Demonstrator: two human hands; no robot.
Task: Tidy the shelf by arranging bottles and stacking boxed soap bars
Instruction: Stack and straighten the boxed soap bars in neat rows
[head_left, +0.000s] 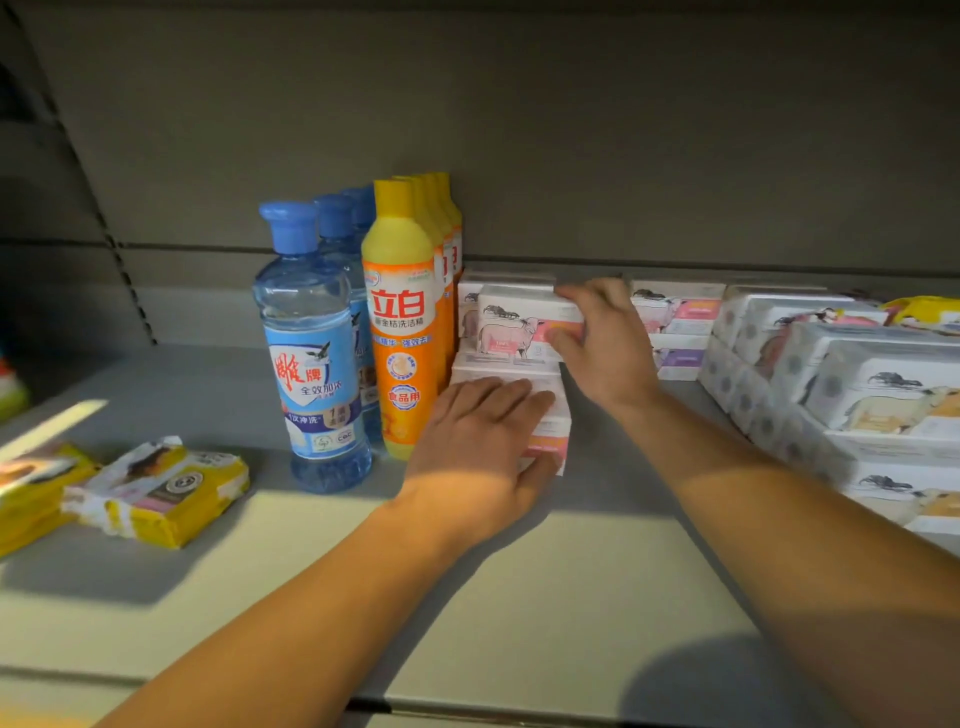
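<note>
Right hand (605, 343): fingers and thumb curled round the right end of a white soap box (519, 325) printed with a sheep, gripping it; the box sits on top of a low stack of like boxes, just right of the bottles. Left hand (480, 441): fingers straight and together, palm down, pressing flat on the front soap box (550, 421) of the lower layer, thumb at its front edge. Both forearms reach in from the lower edge over the grey shelf (571, 571). Just left of the stack, touching or nearly so: a row of orange dish-soap bottles (402, 322) with yellow caps, upright, filed one behind another toward the back panel. Left of these, side by side: a row of clear blue bottles (311, 353) with blue caps, upright, also filed front to back. Behind the right hand, against the back panel: a short stack of soap boxes (675, 327) with pink and purple labels. Far right: a larger block of wrapped soap multipacks (857, 395), stacked in layers, sheep print facing front. Far left, well apart from the bottles: two yellow-wrapped soap packs (161, 488) lying flat and askew near the shelf front, one partly cut off by the frame edge.
</note>
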